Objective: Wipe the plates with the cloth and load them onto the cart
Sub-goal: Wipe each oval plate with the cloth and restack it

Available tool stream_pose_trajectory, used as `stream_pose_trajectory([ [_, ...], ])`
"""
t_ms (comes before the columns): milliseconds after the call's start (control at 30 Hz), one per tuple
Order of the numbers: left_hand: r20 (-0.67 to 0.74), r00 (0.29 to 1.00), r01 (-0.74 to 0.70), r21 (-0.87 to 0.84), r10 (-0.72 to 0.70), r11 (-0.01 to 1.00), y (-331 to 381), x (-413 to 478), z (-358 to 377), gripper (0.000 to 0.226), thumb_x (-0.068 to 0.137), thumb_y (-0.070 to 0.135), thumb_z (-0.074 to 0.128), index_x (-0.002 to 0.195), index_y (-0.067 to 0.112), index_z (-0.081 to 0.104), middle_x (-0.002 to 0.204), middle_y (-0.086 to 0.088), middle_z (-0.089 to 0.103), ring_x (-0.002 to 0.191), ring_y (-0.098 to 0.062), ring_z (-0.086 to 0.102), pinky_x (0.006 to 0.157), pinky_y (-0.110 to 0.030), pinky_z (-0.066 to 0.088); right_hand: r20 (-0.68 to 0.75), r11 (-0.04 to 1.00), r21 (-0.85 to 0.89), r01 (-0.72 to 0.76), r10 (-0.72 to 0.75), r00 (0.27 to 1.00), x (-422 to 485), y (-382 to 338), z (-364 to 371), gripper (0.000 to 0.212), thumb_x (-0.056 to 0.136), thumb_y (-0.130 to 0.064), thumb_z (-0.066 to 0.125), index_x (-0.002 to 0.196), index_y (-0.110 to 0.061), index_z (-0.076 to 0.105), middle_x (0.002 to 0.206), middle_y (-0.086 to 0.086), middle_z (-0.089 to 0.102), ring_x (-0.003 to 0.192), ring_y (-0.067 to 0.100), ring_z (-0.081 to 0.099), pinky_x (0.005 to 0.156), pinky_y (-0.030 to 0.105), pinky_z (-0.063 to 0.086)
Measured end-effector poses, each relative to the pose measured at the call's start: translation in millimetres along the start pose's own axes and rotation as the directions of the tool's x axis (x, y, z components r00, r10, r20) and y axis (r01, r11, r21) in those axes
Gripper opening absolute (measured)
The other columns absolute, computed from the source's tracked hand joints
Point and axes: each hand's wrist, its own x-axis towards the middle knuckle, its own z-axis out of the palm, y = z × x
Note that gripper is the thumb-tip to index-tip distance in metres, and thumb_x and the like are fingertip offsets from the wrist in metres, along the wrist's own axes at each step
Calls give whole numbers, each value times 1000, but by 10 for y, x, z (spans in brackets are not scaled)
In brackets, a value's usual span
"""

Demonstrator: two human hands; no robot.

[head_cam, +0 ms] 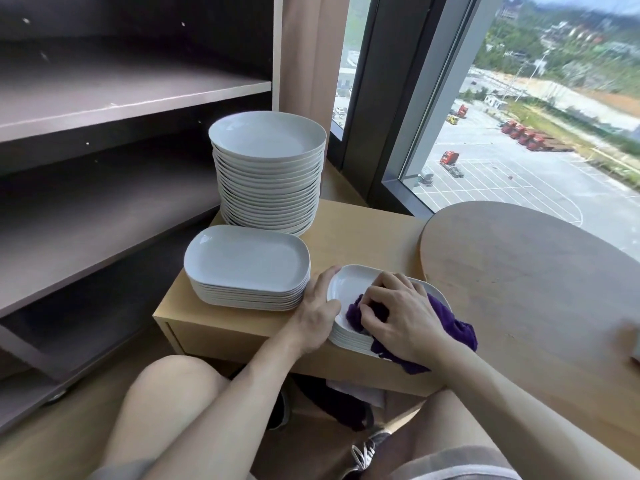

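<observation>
A small stack of white rectangular plates (349,282) sits at the front right of a low wooden cabinet (363,237). My left hand (320,306) grips the left rim of the top plate. My right hand (398,315) holds a purple cloth (450,323) bunched against that plate's surface; the cloth hangs over the stack's near right edge. To the left stands a second stack of white rectangular plates (247,263). Behind it rises a tall stack of round white plates (268,140). The dark shelved cart (104,95) stands on the left with its shelves bare.
A round wooden tabletop (536,289) overlaps the cabinet's right side. A large window (519,133) runs behind both. My knees and a shoe (370,448) are below the cabinet's front edge, over a wooden floor.
</observation>
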Motion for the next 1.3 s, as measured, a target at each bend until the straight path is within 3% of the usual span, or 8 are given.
stream_pose_trajectory([
  [233, -1, 1000, -26, 7, 26, 1000, -7, 10, 17, 80, 79, 30, 35, 158, 27, 25, 164, 1, 24, 150, -9, 18, 124, -31, 14, -59, 982, -168, -81, 72, 996, -67, 379, -140, 22, 96, -46, 52, 91, -32, 69, 103, -18, 55, 110, 13, 48, 99, 35, 32],
  [433, -7, 1000, -28, -23, 27, 999, -35, 20, 86, 79, 82, 31, 35, 159, 32, 19, 164, 4, 23, 145, -2, 20, 122, -29, 16, -198, 960, -187, -209, 172, 965, 131, 364, -19, 36, 91, -54, 39, 86, -33, 68, 96, -17, 56, 103, 15, 49, 95, 36, 33],
  [567, -26, 999, -28, -78, 26, 997, -7, 40, 93, 82, 82, 28, 36, 161, 25, 15, 165, 3, 23, 149, -8, 20, 126, -35, 16, -195, 965, -191, -181, 144, 970, 330, 402, 29, 37, 92, -55, 39, 86, -33, 68, 101, -15, 59, 103, 16, 49, 94, 38, 34],
  [800, -80, 997, -15, -79, 9, 997, 29, 50, 120, 86, 81, 28, 33, 162, 21, 5, 169, 4, 7, 151, -3, 5, 125, -25, 5, -196, 963, -132, -234, 206, 959, 706, 186, 148, 44, 90, -57, 32, 88, -33, 69, 106, -10, 58, 108, 18, 47, 100, 45, 33],
  [967, -110, 988, -125, -132, 111, 983, 57, 57, 105, 68, 85, 14, 37, 152, 24, 28, 153, -2, 41, 144, -16, 36, 122, -42, 28, -123, 978, -113, -174, 160, 979, 737, -199, 278, 47, 90, -57, 29, 93, -30, 68, 105, -8, 55, 107, 18, 46, 98, 48, 35],
  [1100, -137, 979, -159, -42, 152, 986, 69, 23, 116, 58, 91, 20, 38, 141, 47, 25, 145, 23, 39, 136, 11, 34, 119, -24, 27, -64, 992, -55, -111, 107, 992, 655, -283, 250, 41, 90, -54, 25, 86, -32, 59, 100, -12, 50, 104, 15, 43, 98, 46, 35],
  [1233, -145, 977, -145, 72, 154, 987, -3, 34, 134, 66, 89, 27, 35, 154, 25, 22, 151, 10, 32, 130, 17, 27, 110, -4, 16, -7, 999, -4, -43, 43, 999, 491, -210, 173, 41, 93, -50, 30, 88, -30, 65, 101, -13, 51, 106, 12, 44, 103, 43, 32],
  [1300, -145, 983, -101, 107, 116, 989, -21, 56, 139, 75, 87, 29, 34, 159, 18, 18, 157, 3, 29, 138, 7, 22, 111, -7, 12, -7, 1000, 1, -25, 25, 1000, 404, -168, 141, 41, 95, -50, 33, 92, -30, 68, 102, -14, 52, 106, 12, 44, 103, 40, 31],
])
